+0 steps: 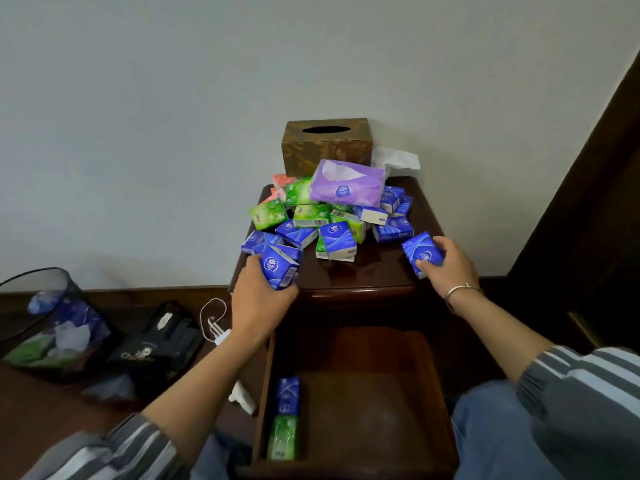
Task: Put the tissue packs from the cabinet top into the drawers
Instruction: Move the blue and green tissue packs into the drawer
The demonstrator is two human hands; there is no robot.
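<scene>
On my feed the left hand point(261, 303) has its fingers curled round a blue tissue pack point(280, 266) at the front left corner of the cabinet top point(367, 271), right against the edge of the heap. The right hand point(452, 263), with a thin bracelet point(462, 289) at the wrist, grips a second blue pack point(422, 252) between thumb and fingers at the front right of the cabinet top, a little apart from the heap. The pile of tissue packs point(322, 223) lies on the middle and back of the top: blue ones to the front and right, green ones to the left, a couple of pink ones behind, and a large purple soft pack point(346, 183) resting on top of them. Behind it, against the wall, stands a brown tissue box point(327, 147) with a dark oval slot, and a loose white tissue point(396, 159) lies just beside it. Below, I see the drawer point(374, 393) pulled out; it holds two packs in a line along its left wall, a blue pack point(287, 394) farther in and a green pack point(282, 438) nearer me, touching end to end. On the floor to the left, a wire mesh bin point(45, 317) contains crumpled wrappers and tissue, with a black bag point(156, 344) beside it.
</scene>
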